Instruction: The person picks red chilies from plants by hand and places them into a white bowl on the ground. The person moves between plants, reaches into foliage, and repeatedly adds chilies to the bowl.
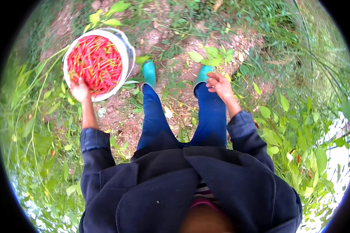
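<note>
A white plastic bucket (67, 70) full of red chilli peppers (94, 62), many with green stems, is at the upper left. My left hand (80, 90) lies over its near left rim, the fingertips on or just above the peppers. Whether those fingers grip the rim or some peppers is not clear. Above my right boot and shin, my right hand (220, 85) hangs with loosely bent fingers, some of them apart. Nothing is visible in it. Leafy pepper plants (269, 128) are close beside my right forearm.
My turquoise rubber boots (149, 72) stand apart on bare soil (180, 102) strewn with weeds and fallen leaves. Leaning plant stems (42, 87) reach towards the bucket from the left. Denser foliage (303, 163) crowds the right side, where a red pepper (298, 158) shows.
</note>
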Available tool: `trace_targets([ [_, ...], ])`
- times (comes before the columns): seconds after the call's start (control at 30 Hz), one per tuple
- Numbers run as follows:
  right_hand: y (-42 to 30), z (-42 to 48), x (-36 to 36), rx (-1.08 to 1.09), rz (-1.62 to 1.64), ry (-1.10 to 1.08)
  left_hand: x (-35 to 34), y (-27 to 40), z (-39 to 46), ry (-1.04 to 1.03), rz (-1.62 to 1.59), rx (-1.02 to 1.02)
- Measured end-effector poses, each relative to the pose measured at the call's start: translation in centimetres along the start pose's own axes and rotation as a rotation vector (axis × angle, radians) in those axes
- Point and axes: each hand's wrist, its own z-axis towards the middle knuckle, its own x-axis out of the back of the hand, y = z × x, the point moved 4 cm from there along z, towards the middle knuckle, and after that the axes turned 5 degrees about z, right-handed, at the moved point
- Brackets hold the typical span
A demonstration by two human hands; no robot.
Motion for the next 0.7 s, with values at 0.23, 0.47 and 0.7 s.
trace_targets([
  [0.23, 4.4, 7.1, 2.3, -0.067, -0.174, 0.062, 5.6, 8.8, -5.9, 0.273, -0.027, -0.532],
  [0.47, 6.9, 6.9, 3.6, -0.024, -0.024, 0.085, 0.9, 12.0, -6.8, 0.028, 0.412, -0.583],
  [0.7, 6.6, 13.3, 15.9, 0.154, 0.696, 0.497, 5.2, 13.9, -10.2, 0.249, 0.168, -0.757],
])
